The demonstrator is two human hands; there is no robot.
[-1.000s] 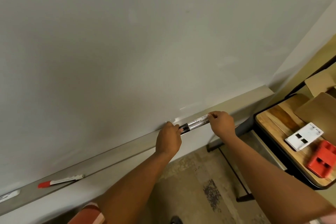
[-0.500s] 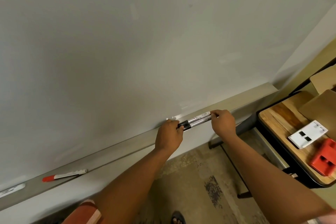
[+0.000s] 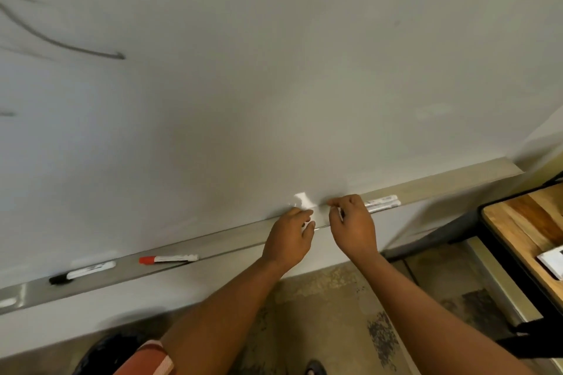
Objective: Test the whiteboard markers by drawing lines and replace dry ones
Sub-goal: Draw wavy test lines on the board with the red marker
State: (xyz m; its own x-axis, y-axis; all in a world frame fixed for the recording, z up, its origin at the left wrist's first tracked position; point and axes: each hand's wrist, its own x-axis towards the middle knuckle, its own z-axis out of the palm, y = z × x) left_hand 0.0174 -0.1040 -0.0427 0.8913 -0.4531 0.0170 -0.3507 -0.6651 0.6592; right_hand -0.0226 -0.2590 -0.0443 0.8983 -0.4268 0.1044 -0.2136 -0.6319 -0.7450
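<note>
Two white-barrelled markers (image 3: 382,203) lie side by side on the whiteboard's grey tray (image 3: 441,183). My right hand (image 3: 352,224) covers their left end, its fingers curled over a dark bit there. My left hand (image 3: 289,236) rests on the tray just left of it, fingers loosely curled, with nothing seen in it. Further left on the tray lie a red-capped marker (image 3: 167,259) and a black-capped marker (image 3: 81,273). The whiteboard (image 3: 274,70) carries dark drawn lines (image 3: 61,42) at its upper left.
A wooden desk (image 3: 524,222) with a dark metal frame stands at the right, with a white card (image 3: 553,262) at its edge. Worn, stained floor lies below the tray. A striped sleeve (image 3: 146,359) shows at the bottom.
My hands have drawn close together. The left hand let go of the markers' black end and the right hand slid over it. The view swung left, showing the black-capped marker and drawn lines.
</note>
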